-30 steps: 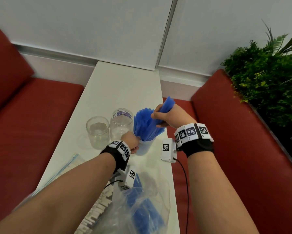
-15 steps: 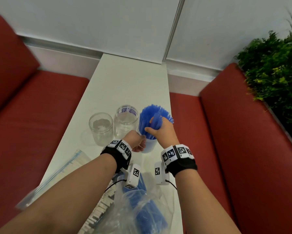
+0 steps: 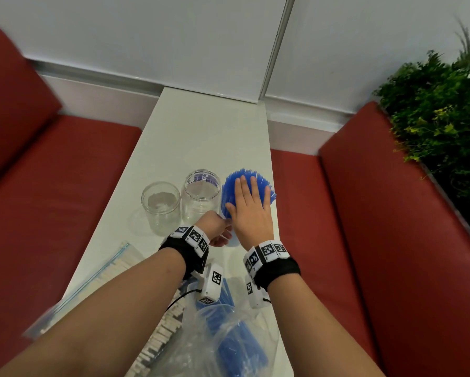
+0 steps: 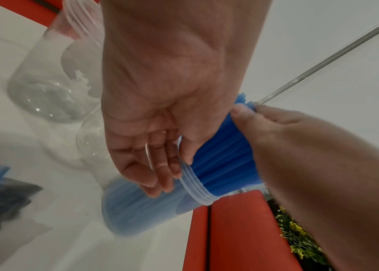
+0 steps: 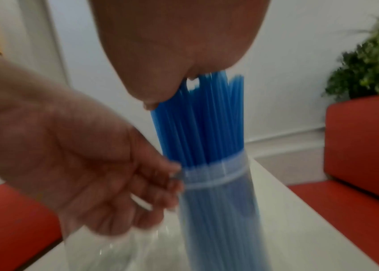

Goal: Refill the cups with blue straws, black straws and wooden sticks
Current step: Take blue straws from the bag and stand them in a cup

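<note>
A clear plastic cup packed with blue straws stands near the table's right edge. My left hand grips this cup just below its rim, fingers curled round the wall. My right hand lies flat and open on the straw tops, its palm pressing down on the blue straws. Two empty clear cups stand to the left of the filled one. The filled cup stands upright.
Close to me on the white table lie a clear bag of blue straws, a bundle of wooden sticks and a zip bag. Red benches flank the table; a green plant is at right.
My right hand held a bundle of blue straws above the cup, lowered it in, let go, and now lies flat on the straw tops. The left hand stayed on the cup.
</note>
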Motion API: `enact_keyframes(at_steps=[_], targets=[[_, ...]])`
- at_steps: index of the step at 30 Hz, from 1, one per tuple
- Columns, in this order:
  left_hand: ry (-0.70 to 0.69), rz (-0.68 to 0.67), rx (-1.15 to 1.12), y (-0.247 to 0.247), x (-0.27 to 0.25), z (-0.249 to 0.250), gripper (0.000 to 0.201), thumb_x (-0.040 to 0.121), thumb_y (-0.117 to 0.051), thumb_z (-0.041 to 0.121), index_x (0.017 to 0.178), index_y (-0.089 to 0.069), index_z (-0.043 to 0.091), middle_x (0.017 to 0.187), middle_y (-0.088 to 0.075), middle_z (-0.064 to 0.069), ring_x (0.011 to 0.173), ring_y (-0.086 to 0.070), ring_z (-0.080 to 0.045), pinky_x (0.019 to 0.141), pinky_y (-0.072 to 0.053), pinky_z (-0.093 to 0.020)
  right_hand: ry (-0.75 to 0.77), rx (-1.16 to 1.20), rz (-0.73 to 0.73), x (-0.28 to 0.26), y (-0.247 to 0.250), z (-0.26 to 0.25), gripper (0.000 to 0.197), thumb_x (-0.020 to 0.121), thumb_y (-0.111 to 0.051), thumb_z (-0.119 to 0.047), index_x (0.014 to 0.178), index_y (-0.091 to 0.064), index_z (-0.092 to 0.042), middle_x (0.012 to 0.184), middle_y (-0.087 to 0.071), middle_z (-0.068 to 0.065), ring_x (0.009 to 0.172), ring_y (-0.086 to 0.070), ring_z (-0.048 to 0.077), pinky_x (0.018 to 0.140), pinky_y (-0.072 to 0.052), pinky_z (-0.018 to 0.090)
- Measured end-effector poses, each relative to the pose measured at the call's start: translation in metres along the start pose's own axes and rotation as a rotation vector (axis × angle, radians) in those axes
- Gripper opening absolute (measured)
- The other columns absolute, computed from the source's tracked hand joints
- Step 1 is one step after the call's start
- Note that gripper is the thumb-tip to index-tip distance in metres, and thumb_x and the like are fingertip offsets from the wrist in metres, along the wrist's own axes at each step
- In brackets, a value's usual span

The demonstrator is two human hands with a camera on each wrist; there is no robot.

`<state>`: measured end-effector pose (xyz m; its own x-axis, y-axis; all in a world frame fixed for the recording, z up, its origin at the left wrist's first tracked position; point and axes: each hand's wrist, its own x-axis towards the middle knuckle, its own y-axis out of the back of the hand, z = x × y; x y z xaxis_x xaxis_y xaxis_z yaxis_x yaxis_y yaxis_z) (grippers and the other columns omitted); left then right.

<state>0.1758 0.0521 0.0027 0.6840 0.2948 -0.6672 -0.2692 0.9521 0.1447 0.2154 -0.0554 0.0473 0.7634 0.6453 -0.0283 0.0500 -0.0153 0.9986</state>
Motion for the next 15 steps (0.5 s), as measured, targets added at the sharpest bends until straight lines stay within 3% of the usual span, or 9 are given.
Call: enact_keyframes(at_steps=[3,6,9,11,13,15], targets=[[-0.001,-0.008,-0.005,0.000,0.000,0.000,0.030,0.097,-0.057,0.023,0.094,-0.063,-0.006,0.080,-0.066,-0.019,0.054,-0.057,-0.025,0.055,-0.048,-0.028,0.012,0.113,0.137,0.009,0.010,-0.001,0.063,0.109,-0.025,-0.046,0.162,-0.008,-0.017,0.170,-0.003,0.001,0.156,0.011,0.026,0.123,0.011,0.055],[0.004,0.011,0.007,-0.002,-0.001,0.002,0.025,0.096,-0.053,0.016,0.084,-0.061,-0.004,0.074,-0.064,-0.018,0.051,-0.055,-0.024,0.052,-0.047,-0.026,0.034,0.086,0.284,0.015,0.011,-0.010,0.062,0.106,-0.022,-0.050,0.162,-0.004,-0.030,0.170,0.006,-0.001,0.155,0.014,0.031,0.120,0.015,0.055],[0.000,0.014,0.003,-0.001,-0.001,0.000,0.025,0.097,-0.051,0.018,0.083,-0.060,-0.002,0.073,-0.065,-0.017,0.052,-0.057,-0.025,0.051,-0.047,-0.026,0.001,-0.048,0.064,0.013,0.001,-0.006,0.065,0.108,-0.029,-0.042,0.161,0.005,-0.027,0.170,0.008,-0.001,0.156,0.009,0.029,0.123,0.006,0.059],[0.006,0.002,0.006,0.000,-0.002,-0.001,0.026,0.098,-0.052,0.022,0.086,-0.060,0.001,0.073,-0.065,-0.015,0.053,-0.059,-0.025,0.051,-0.049,-0.025,-0.022,-0.057,-0.005,0.014,0.000,0.003,0.067,0.108,-0.035,-0.035,0.161,0.005,-0.025,0.170,0.004,-0.001,0.156,0.007,0.027,0.122,0.002,0.061],[0.007,0.000,0.006,0.002,-0.003,-0.002,0.025,0.099,-0.050,0.021,0.087,-0.060,0.001,0.073,-0.065,-0.014,0.054,-0.060,-0.025,0.052,-0.050,-0.026,-0.003,0.033,0.045,0.013,0.009,0.007,0.064,0.107,-0.038,-0.034,0.161,-0.005,-0.030,0.170,-0.002,-0.002,0.156,0.007,0.031,0.120,0.006,0.064],[0.007,0.005,0.023,0.006,-0.007,-0.004,0.023,0.098,-0.051,0.019,0.087,-0.060,0.001,0.072,-0.064,-0.015,0.053,-0.060,-0.025,0.050,-0.050,-0.026,0.000,0.259,0.261,0.005,0.023,0.005,0.055,0.103,-0.047,-0.026,0.156,-0.032,-0.027,0.164,-0.027,0.005,0.154,-0.013,0.035,0.122,-0.003,0.060]])
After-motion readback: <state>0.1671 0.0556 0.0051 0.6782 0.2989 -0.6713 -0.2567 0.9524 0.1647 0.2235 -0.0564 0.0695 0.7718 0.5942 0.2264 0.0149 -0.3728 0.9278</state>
